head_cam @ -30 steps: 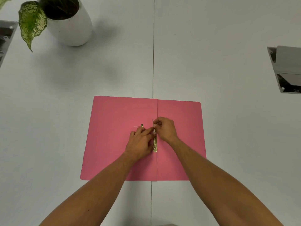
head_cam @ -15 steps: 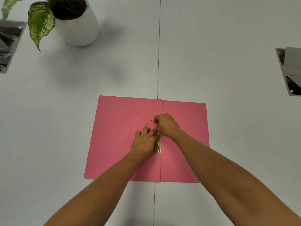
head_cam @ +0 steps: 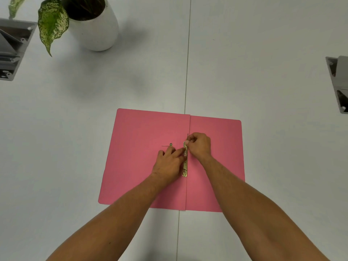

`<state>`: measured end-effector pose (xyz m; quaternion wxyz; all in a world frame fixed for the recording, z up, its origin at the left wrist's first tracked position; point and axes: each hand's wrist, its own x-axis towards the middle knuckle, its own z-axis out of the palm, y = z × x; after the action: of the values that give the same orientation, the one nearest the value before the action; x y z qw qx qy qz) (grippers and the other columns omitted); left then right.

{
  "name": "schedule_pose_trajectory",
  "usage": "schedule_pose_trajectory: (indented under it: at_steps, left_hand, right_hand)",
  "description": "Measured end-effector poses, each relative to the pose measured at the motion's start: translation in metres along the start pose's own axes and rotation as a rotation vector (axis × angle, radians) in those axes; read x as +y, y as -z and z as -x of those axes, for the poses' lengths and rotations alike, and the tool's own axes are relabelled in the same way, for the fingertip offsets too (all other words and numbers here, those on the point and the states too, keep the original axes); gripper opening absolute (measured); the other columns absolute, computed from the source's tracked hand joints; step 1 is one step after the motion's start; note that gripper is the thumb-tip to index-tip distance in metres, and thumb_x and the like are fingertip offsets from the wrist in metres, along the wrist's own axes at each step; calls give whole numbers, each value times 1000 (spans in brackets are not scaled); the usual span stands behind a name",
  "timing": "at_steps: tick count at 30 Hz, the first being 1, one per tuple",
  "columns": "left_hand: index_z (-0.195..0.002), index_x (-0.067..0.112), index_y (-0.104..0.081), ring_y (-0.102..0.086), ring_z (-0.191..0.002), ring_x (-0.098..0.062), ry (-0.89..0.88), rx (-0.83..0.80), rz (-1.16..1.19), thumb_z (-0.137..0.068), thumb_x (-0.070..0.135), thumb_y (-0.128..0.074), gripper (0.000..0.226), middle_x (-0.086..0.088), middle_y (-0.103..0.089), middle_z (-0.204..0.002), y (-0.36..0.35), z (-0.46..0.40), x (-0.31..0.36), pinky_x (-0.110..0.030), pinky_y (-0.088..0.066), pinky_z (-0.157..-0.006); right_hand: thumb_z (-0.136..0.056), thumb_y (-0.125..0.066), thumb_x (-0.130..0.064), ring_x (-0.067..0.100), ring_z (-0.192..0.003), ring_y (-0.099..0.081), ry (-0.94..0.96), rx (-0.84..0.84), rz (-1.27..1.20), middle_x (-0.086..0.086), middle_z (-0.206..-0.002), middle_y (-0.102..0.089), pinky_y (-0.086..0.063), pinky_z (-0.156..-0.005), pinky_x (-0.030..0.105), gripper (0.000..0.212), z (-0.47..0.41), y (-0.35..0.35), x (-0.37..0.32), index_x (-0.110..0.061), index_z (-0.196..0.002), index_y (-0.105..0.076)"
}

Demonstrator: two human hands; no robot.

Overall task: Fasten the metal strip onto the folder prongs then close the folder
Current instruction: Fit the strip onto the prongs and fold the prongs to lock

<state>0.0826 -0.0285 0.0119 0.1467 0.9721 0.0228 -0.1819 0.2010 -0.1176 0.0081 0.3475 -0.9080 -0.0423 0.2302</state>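
**Strip on the spine, far prong being threaded**

A pink folder (head_cam: 146, 157) lies open just below the centre of the frame, on a pale table (head_cam: 263, 63). The brass-coloured metal strip (head_cam: 185, 166) lies along the spine crease, running up and down the picture. The right hand (head_cam: 199, 145) pinches a thin upright prong (head_cam: 187, 136) at the strip's upper end, thumb and forefinger closed narrowly on it. The left hand (head_cam: 169, 163) rests flat on the left leaf, fingertips pressing the strip's middle; it grips nothing that I can see.

The step in hand looks like the fastening itself, with the closing not yet begun. A small metal piece (head_cam: 170, 145) lies loose on the left leaf, just above the left hand (perhaps a slider or a spare part; too small to tell). The next move probably calls for bending the prong down flat along the strip and locking it, while the left hand keeps the strip from sliding. Whether the lower prong is already fixed is unclear.

No brand, label or writing can be read anywhere.
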Motion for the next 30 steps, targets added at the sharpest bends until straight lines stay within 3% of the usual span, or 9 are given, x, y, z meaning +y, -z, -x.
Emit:
schedule_pose_trajectory:
  at_steps: [6,9,14,19,23,28,30]
  left_hand:
    - [-129,24,-54,-39,-123,-26,-5,9,-3,-85,33,-55,45,8,-40,-149,-2,0,0,-43,-35,-85]
    - [-128,23,-56,-40,-121,-25,-8,23,2,-85,32,-57,44,7,-41,-148,-3,-1,0,-43,-35,-84]
    - [-128,22,-56,-39,-124,-26,-2,10,12,-84,30,-59,46,6,-41,-149,-2,-1,-1,-44,-36,-85]
    - [-131,25,-54,-37,-125,-25,9,7,19,-86,32,-56,45,8,-38,-151,0,-2,-1,-44,-36,-87]
    - [-132,26,-53,-35,-127,-25,9,-7,35,-88,33,-53,45,8,-36,-153,0,-1,-1,-45,-36,-91]
    - [-131,25,-54,-35,-126,-25,4,-17,41,-88,32,-52,43,8,-37,-152,1,0,-1,-45,-36,-91]
    - [-131,26,-54,-36,-127,-25,-1,-21,41,-89,32,-51,43,9,-37,-152,1,0,-2,-45,-36,-91]
  right_hand:
    - [-71,-74,-1,10,-60,-57,-30,-29,-13,-2,-62,-62,-49,-70,23,9,-2,4,-4,-9,-75,-73]
    - [-72,-73,1,15,-67,-59,-54,-23,-15,2,-69,-65,-55,-75,30,10,-3,5,-5,-8,-77,-72]
    - [-75,-73,-2,22,-84,-57,-91,-47,-31,10,-93,-62,-50,-73,30,26,-4,2,-6,-10,-96,-59]
    - [-79,-66,3,16,-75,-57,1,-40,-36,3,-79,-62,-53,-78,30,33,7,4,1,-7,-109,-63]
    - [-81,-57,7,15,-82,-57,56,-102,-10,1,-89,-59,-54,-81,29,49,23,4,12,-12,-126,-59]
    - [-84,-59,1,16,-91,-54,127,-176,103,8,-104,-60,-45,-84,25,45,32,2,13,-13,-127,-60]
    - [-82,-55,4,22,-89,-58,128,-171,75,11,-101,-61,-51,-81,31,41,38,5,14,-10,-120,-61]
